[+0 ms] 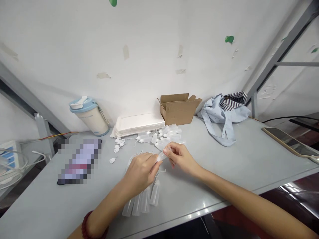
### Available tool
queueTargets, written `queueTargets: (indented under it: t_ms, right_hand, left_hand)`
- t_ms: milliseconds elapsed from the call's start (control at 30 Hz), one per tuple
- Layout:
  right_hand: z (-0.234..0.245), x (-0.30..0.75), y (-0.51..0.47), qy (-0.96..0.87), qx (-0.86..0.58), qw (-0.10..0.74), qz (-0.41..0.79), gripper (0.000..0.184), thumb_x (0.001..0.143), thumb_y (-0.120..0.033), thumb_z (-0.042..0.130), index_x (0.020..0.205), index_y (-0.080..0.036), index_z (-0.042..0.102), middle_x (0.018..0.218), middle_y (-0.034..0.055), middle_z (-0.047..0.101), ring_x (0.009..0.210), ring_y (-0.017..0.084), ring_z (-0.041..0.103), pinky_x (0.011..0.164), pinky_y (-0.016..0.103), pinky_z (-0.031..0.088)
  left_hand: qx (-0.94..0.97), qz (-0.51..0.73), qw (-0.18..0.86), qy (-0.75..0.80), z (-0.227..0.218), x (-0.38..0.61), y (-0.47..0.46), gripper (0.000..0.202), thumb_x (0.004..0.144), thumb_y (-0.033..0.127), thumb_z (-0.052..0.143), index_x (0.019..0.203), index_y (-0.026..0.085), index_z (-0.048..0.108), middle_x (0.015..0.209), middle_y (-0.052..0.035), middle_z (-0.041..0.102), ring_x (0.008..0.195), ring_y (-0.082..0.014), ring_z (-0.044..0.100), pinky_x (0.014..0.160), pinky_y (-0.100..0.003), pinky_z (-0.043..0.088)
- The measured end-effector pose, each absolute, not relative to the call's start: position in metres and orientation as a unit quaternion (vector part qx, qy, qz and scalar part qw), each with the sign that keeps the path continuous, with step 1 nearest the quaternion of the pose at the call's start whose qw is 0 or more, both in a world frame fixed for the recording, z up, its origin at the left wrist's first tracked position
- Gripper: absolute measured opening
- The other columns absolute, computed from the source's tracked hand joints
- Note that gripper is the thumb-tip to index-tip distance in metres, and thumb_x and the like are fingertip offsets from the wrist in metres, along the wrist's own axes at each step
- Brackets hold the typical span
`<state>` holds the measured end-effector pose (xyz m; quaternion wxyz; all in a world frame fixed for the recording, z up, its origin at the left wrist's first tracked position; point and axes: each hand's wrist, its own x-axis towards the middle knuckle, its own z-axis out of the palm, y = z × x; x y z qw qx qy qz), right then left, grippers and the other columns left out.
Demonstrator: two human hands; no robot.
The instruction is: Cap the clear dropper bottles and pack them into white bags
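A small translucent plastic squeeze bottle [162, 155] is held tilted between my two hands above the table. My left hand [142, 168] closes its fingers and thumb around the white end of it. Pinching the other end is my right hand [181, 157], and my fingers hide much of the bottle. Several similar bottles with thin bent spouts lie in a row [145, 201] below my left hand, partly covered by it. Beyond my hands is a loose pile of capped bottles [171, 132]. To its left, small white caps [116, 146] are scattered.
A stack of white flat boxes [141, 122] and an open cardboard box [180, 111] stand against the wall. A tumbler [91, 116] and a blurred-out phone-like item [81, 161] are on the left. A blue cloth bag [220, 116] and a phone [290, 141] lie on the right.
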<state>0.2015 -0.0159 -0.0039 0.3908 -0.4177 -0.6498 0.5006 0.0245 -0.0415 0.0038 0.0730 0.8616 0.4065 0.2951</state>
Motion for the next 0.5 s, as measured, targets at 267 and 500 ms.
queueTargets:
  t_ms: [267, 500]
  right_hand:
    - [0.004, 0.205, -0.014, -0.664, -0.353, 0.4, 0.524, 0.034, 0.083, -0.052, 0.053, 0.08, -0.018, 0.052, 0.051, -0.0064, 0.042, 0.046, 0.008, 0.039, 0.046, 0.022, 0.029]
    - [0.007, 0.209, -0.016, -0.75, -0.326, 0.403, 0.411, 0.023, 0.085, -0.039, 0.054, 0.082, -0.018, 0.061, 0.072, 0.0006, 0.058, 0.063, 0.011, 0.05, 0.056, 0.023, 0.037]
  left_hand:
    - [0.718, 0.289, 0.431, 0.464, 0.022, 0.023, -0.04, 0.034, 0.086, 0.039, 0.049, 0.062, 0.017, 0.056, 0.059, 0.0016, 0.055, 0.055, -0.0117, 0.048, 0.052, -0.022, 0.038]
    - [0.588, 0.287, 0.639, 0.403, 0.021, 0.018, -0.036, 0.035, 0.08, 0.039, 0.058, 0.055, 0.016, 0.055, 0.054, 0.002, 0.048, 0.052, -0.0104, 0.043, 0.052, -0.023, 0.038]
